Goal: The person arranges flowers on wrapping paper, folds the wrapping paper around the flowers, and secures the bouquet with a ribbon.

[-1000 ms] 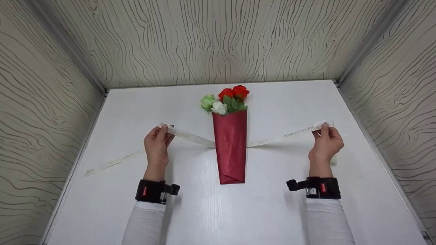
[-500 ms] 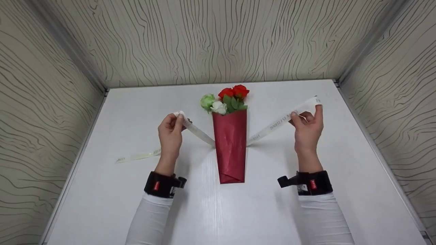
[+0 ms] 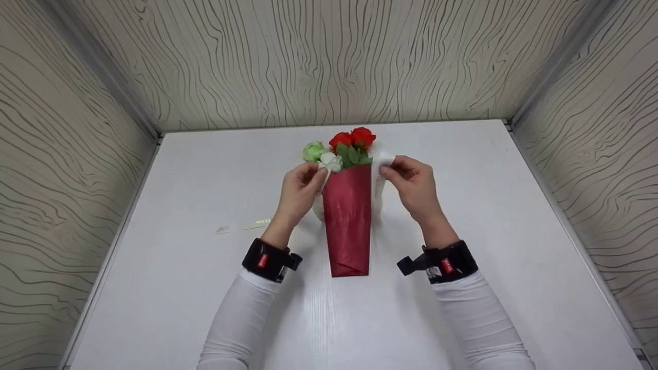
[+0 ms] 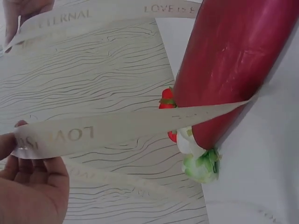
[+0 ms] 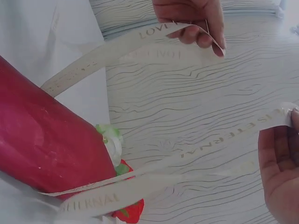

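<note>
A bouquet in dark red wrapping paper [image 3: 348,221] lies on the white table, its blooms toward the back. Two red roses [image 3: 352,139], a white flower [image 3: 331,162] and a pale green one [image 3: 312,151] show at its top. A cream ribbon [image 4: 126,128] printed with "LOVE IS ETERNAL" passes behind the wrapping and comes up on both sides. My left hand [image 3: 302,189] pinches the ribbon beside the wrapping's upper left edge. On the other side, my right hand [image 3: 415,186] pinches the other length, near the upper right edge. Both lengths rise above the table in the wrist views.
A loose tail of ribbon [image 3: 254,224] trails on the table [image 3: 175,298] left of my left forearm. Walls with a wavy line pattern [image 3: 329,61] stand at the back and both sides. Each wrist wears a black camera strap [image 3: 267,260].
Both hands have come inward from far apart to either side of the bouquet's top, bringing the ribbon lengths along. The left ribbon tail has slid right. The bouquet has stayed in place.
</note>
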`<state>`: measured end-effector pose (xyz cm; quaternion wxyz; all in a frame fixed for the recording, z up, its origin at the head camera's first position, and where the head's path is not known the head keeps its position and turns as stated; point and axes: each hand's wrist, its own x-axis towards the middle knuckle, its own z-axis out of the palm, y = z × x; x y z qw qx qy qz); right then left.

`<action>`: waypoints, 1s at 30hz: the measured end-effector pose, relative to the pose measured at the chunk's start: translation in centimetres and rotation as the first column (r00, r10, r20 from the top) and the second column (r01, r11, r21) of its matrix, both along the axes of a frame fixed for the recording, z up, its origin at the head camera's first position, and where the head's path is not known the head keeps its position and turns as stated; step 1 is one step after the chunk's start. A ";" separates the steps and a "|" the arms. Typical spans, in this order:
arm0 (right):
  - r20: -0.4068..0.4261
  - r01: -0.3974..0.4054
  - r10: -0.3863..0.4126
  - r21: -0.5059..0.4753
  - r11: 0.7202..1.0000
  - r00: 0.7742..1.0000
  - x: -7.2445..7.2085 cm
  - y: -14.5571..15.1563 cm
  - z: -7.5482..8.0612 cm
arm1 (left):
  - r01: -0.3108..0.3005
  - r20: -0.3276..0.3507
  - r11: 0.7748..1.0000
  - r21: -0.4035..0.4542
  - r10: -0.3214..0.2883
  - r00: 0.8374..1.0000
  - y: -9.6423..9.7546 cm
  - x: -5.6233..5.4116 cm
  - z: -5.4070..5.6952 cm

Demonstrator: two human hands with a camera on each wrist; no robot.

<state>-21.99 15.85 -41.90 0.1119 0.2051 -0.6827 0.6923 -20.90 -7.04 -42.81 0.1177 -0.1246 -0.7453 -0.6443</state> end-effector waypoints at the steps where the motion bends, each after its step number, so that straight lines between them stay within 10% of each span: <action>1: -0.001 -0.015 0.015 0.015 1.000 1.000 -0.1 -0.3 0.0 | 0.033 0.002 0.999 -0.025 -0.033 0.999 0.3 -0.3 -0.4; 10: -0.021 -0.150 0.159 0.223 0.963 0.987 0.6 -2.3 1.2 | 0.299 0.082 0.947 -0.119 -0.291 0.953 2.2 -1.1 -2.7; 20: -0.040 -0.188 0.206 0.267 0.945 0.978 0.1 -2.4 0.9 | 0.440 0.107 0.893 -0.094 -0.430 0.896 2.1 1.0 -0.4; 30: 0.111 -0.241 0.215 0.407 0.881 0.970 -0.9 -2.0 -1.6 | 0.377 0.056 0.908 -0.183 -0.373 0.926 2.4 1.3 -0.5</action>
